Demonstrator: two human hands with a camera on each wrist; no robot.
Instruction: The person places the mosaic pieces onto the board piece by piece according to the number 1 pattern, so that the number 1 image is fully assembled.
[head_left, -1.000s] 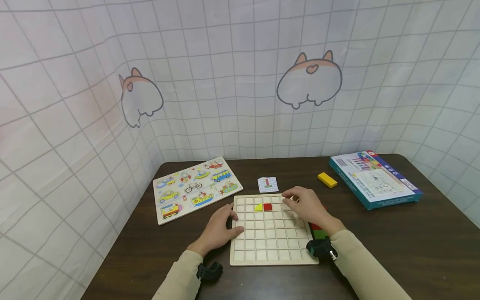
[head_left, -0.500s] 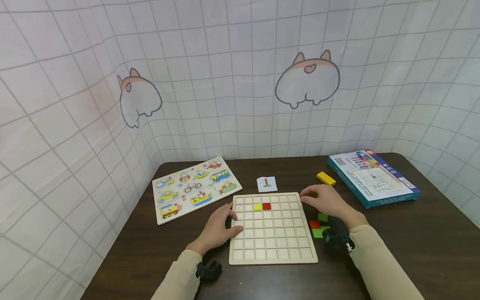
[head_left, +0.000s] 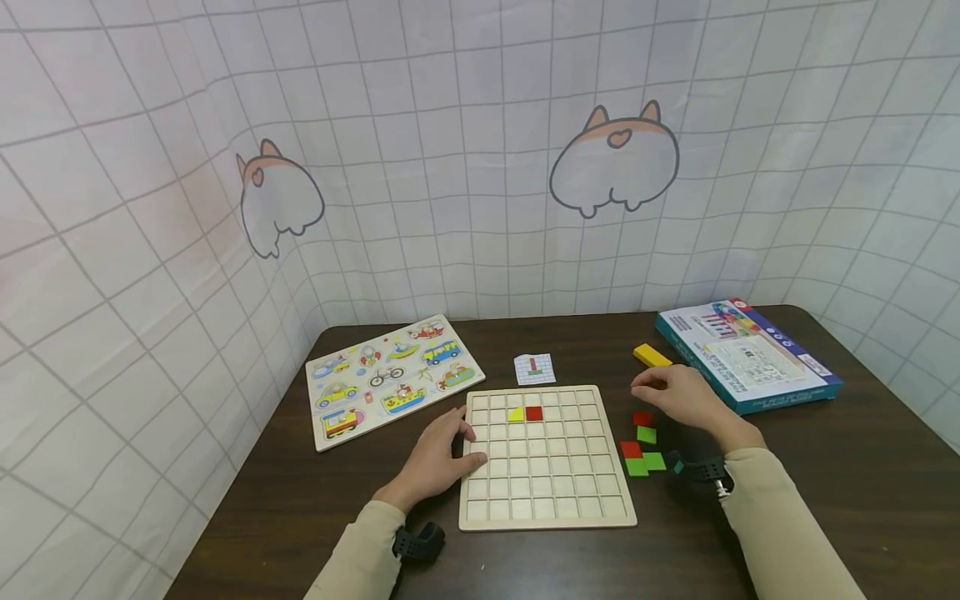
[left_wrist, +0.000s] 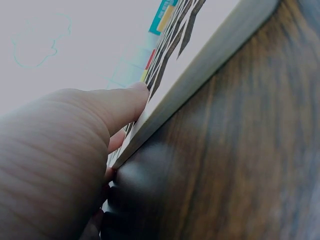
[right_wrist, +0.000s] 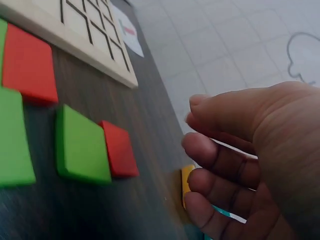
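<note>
A pale wooden grid board (head_left: pixel 551 516) lies flat, with a yellow triangular piece (head_left: pixel 515 415) and a red square tile (head_left: pixel 533 413) in its upper cells. At its left edge rests my left hand (head_left: pixel 432 460), the thumb touching the top as the left wrist view also shows. My right hand (head_left: pixel 678 396) hovers right of the board, its fingers loosely bent with nothing between them. Below it on the table are two loose red tiles (right_wrist: pixel 31 64) and three green tiles (right_wrist: pixel 85 145). The small card (head_left: pixel 535 369) behind the board shows a red and green figure.
A picture puzzle board (head_left: pixel 393 379) with vehicles lies at the back left of the dark table (head_left: pixel 247 533). A yellow block (head_left: pixel 652 356) sits beyond my right hand. The teal-edged box (head_left: pixel 750 354) stands at the back right, before a checked curtain (head_left: pixel 495 250).
My right hand has moved from over the board to the right, past its edge, uncovering the loose red and green tiles. My left hand has stayed at the board's left edge.
</note>
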